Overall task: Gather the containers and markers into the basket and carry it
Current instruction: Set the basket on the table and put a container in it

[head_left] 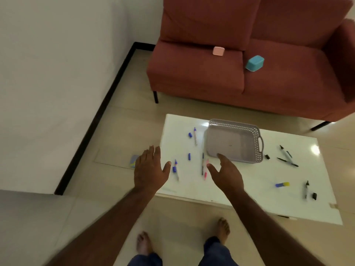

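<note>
Grey basket sitting empty on white counter, roughly eight markers, several uncapped and blurred, lying scattered around it, two containers, pink and teal, resting on sofa, left hand and right hand hovering, fingers spread, holding nothing.

White low table on the tiled floor, and it's busy — a grey perforated basket sits near the far edge, blue markers and loose blue caps scattered to its left, black markers to its right, a blue-and-yellow tube toward the near side. Behind — a red sofa carrying a pink container and a teal container.
</note>
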